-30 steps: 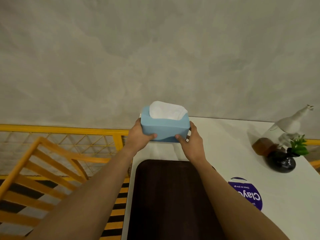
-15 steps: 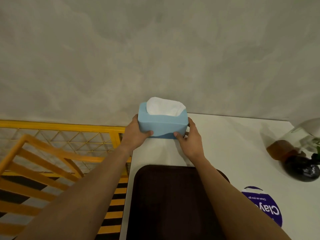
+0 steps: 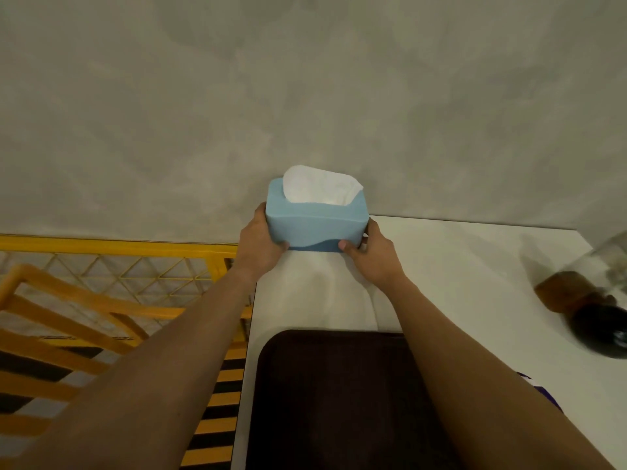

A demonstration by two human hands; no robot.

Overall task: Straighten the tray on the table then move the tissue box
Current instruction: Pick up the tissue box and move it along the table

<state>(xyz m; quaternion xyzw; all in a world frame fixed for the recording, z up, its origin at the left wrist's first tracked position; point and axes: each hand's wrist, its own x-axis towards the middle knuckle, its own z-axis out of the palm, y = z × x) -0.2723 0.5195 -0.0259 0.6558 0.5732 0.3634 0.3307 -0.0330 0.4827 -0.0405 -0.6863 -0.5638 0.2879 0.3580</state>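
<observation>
Left hand (image 3: 259,244) and right hand (image 3: 375,257) clasp the blue tissue box (image 3: 317,218) by its ends at the white table's (image 3: 458,266) far-left corner. Dark tray (image 3: 339,401) lies near, square (apparently straightened); only placing the box remains.

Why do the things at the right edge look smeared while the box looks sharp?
Head view: the dark round vase and brown object at the right edge are streaked by motion blur; the light blue tissue box, held by the left hand and right hand, stays crisp. Soft arm shadows fall on the white table.
</observation>
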